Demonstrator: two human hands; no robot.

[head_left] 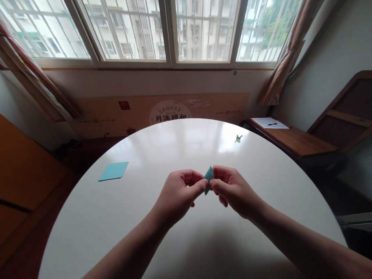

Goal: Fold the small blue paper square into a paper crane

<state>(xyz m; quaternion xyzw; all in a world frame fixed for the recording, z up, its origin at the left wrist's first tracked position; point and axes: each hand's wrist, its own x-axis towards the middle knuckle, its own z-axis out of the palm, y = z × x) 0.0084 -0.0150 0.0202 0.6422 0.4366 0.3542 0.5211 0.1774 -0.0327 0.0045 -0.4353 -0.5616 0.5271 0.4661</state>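
A small piece of folded blue origami paper (209,174), narrow and pointed at top and bottom, is held up above the white table. My left hand (183,192) pinches its left side between thumb and fingers. From the other side my right hand (232,188) grips it in the same way, its lower fingers curled below. The thumbs cover part of the folds. On the table to the left lies a flat stack or sheet of blue square paper (114,171). Farther back on the right stands a little green folded paper figure (238,138), perhaps a crane.
The round white table (122,231) curves around in front of me, its far edge near the wall below the windows (166,30). Right of it, a wooden desk or bench (298,137) carries a white paper (269,123) with a pen. An orange-brown cabinet (19,169) stands at the left.
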